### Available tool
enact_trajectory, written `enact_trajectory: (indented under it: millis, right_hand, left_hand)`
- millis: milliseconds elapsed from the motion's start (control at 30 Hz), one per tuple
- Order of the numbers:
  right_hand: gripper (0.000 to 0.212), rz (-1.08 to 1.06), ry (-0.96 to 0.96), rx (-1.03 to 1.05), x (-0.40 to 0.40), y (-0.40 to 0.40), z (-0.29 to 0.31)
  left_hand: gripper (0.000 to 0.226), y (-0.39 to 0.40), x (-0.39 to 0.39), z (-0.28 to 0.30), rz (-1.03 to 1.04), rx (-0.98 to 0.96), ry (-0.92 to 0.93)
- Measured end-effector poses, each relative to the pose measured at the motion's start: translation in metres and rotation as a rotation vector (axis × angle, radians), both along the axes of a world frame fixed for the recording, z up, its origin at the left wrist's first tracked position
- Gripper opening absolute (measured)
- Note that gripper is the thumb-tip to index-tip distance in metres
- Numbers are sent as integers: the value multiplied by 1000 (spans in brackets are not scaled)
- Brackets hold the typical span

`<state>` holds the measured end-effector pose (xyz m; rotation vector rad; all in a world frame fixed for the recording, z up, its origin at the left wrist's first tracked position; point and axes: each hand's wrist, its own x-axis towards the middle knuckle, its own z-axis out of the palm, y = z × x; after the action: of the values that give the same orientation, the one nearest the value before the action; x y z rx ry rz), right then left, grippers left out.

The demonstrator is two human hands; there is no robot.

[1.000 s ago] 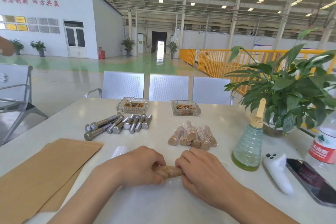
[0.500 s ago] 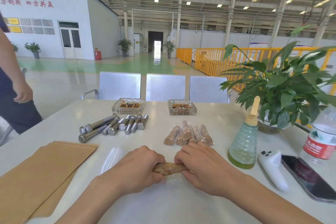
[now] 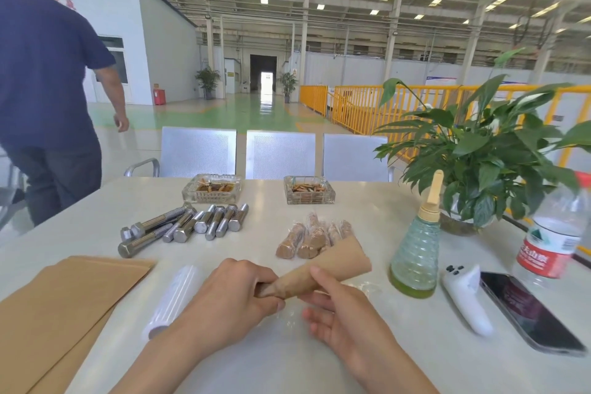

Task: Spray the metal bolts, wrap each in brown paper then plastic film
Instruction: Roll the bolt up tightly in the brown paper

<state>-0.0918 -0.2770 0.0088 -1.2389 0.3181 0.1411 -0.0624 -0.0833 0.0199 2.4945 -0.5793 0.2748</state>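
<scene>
Low in the middle of the frame, both hands hold a paper-wrapped bolt (image 3: pixel 315 275) just above the white bench (image 3: pixel 367 201). The left hand (image 3: pixel 233 301) has its fingers (image 3: pixel 256 272) curled tight round the narrow left end of the roll. The right hand (image 3: pixel 339 313) pinches the roll near its middle, thumb on top and the other fingers underneath, loosely bent. The brown paper flares open past the right hand into a wide, cone-like end pointing to the upper right. A crumpled piece of plastic film (image 3: pixel 361 286) lies on the bench right beneath the roll.

Left of the left hand lies a roll of plastic film (image 3: pixel 174 297), and further left a stack of brown paper sheets (image 3: pixel 64 301). Above the hands, left of centre, is a cluster of bare metal bolts (image 3: pixel 188 225); to its right, just behind the flared paper, a group of wrapped bolts (image 3: pixel 307 238). A green spray bottle (image 3: pixel 415 253) stands on the right side of the frame, well apart from the hands.
</scene>
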Motion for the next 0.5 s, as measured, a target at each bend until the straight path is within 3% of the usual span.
enact_trajectory:
  millis: [167,367,500]
  right_hand:
    - [20,-103,-15,190,13,8,3]
    - [12,-169,-34,150,21,13,11]
    - [18,-117,-82,141,21,12,11]
  left_hand:
    - [24,-7,-6,4,47,100,-48]
    - [32,-13,-13,6,53,261,-194]
    - [42,-7,-11,14,33,61,-15]
